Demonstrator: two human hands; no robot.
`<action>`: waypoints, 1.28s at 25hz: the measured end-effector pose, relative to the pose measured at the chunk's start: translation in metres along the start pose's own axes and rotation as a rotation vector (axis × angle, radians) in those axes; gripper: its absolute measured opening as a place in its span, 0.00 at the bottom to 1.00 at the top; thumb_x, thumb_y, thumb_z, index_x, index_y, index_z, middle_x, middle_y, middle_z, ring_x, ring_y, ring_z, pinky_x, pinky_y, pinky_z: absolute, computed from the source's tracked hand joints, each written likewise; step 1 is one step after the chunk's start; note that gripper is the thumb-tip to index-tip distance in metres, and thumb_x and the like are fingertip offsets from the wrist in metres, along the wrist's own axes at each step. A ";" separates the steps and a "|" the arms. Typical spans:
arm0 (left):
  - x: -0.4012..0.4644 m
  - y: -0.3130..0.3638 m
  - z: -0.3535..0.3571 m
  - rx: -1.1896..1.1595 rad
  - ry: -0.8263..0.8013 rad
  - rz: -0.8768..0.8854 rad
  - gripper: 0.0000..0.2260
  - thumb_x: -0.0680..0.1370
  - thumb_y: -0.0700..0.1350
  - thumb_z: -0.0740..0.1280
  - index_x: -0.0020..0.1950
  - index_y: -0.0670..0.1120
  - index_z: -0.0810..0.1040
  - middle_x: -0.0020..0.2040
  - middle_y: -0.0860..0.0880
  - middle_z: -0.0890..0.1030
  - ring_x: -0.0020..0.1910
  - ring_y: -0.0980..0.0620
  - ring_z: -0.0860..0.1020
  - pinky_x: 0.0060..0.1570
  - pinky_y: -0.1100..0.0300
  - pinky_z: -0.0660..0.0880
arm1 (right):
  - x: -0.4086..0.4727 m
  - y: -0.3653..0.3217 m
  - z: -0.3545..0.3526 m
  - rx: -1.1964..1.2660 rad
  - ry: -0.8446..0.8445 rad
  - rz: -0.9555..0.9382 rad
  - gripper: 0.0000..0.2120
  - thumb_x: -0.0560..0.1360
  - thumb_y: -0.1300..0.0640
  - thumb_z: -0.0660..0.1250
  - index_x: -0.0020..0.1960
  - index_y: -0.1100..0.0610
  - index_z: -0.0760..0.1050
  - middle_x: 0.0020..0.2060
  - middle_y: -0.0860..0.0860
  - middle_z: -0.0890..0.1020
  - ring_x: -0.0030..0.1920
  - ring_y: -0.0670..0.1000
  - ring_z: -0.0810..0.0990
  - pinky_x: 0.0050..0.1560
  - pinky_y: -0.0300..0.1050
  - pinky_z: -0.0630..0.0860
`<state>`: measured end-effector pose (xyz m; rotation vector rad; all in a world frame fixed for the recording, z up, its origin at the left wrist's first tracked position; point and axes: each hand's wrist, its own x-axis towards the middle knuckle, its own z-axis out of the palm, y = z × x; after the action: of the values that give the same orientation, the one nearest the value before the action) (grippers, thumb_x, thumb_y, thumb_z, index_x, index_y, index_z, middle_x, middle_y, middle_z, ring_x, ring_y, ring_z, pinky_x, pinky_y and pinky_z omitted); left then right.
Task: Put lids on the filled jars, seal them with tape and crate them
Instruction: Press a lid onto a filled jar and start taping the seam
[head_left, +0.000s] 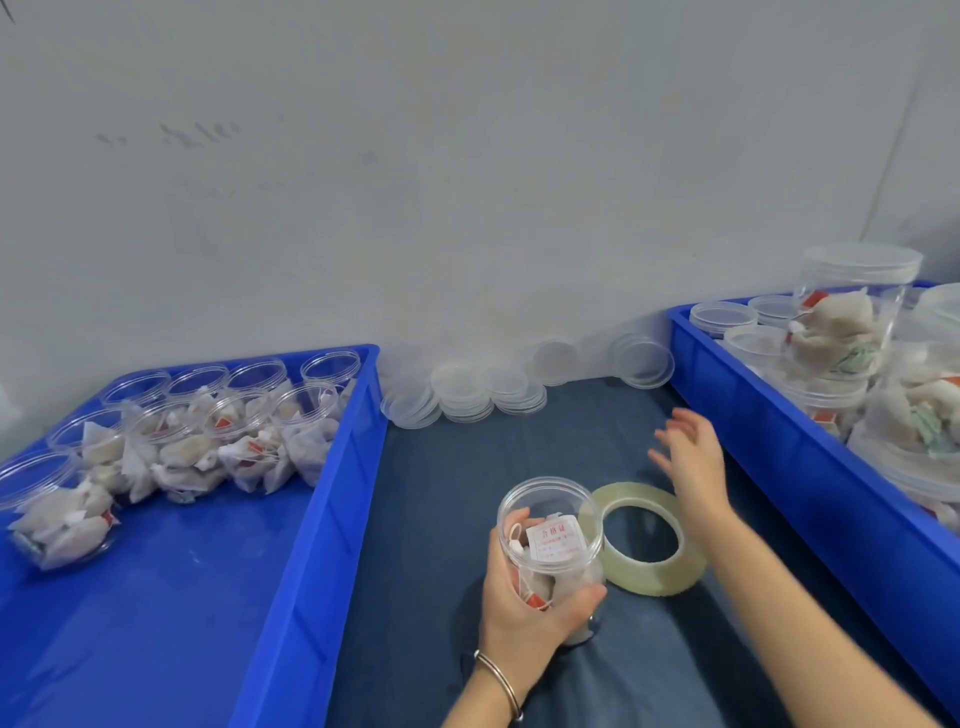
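My left hand (524, 608) grips a clear, lidless jar (551, 540) filled with tea bags and a white label card, standing on the dark cloth. A roll of clear tape (649, 540) lies flat just right of the jar. My right hand (693, 457) hovers above the cloth beyond the tape, fingers spread and holding nothing. Stacks of clear lids (462, 397) lie along the wall, with one lid (641, 361) leaning near the right crate.
A blue crate (311, 519) on the left holds several open filled jars (208, 431). A second blue crate (769, 431) on the right holds lidded jars (852, 312), some stacked. A grey wall closes off the back.
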<state>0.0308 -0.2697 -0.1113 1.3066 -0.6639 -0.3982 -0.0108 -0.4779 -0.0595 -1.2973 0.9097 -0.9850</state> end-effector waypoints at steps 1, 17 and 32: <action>0.000 -0.001 0.000 -0.006 -0.010 0.006 0.36 0.57 0.44 0.81 0.62 0.49 0.70 0.55 0.54 0.81 0.55 0.54 0.80 0.49 0.67 0.76 | 0.026 -0.003 0.004 -0.039 -0.023 0.059 0.21 0.78 0.62 0.59 0.71 0.53 0.65 0.67 0.53 0.70 0.61 0.51 0.73 0.65 0.52 0.71; 0.014 -0.027 -0.002 -0.150 -0.057 0.052 0.41 0.54 0.36 0.79 0.65 0.43 0.68 0.57 0.41 0.79 0.56 0.39 0.79 0.49 0.52 0.79 | 0.167 -0.035 0.037 -1.031 -0.372 -0.165 0.39 0.76 0.62 0.62 0.78 0.57 0.41 0.77 0.54 0.46 0.76 0.59 0.49 0.73 0.55 0.56; 0.016 -0.011 0.010 -0.294 -0.032 0.008 0.42 0.47 0.34 0.75 0.60 0.39 0.67 0.48 0.41 0.81 0.46 0.51 0.83 0.41 0.62 0.79 | 0.141 -0.005 0.015 -1.481 -0.370 -0.306 0.19 0.77 0.61 0.61 0.68 0.53 0.68 0.64 0.56 0.66 0.63 0.58 0.68 0.58 0.55 0.73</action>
<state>0.0372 -0.2899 -0.1170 1.0196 -0.6116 -0.4912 0.0505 -0.6059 -0.0525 -2.7897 1.1696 -0.0886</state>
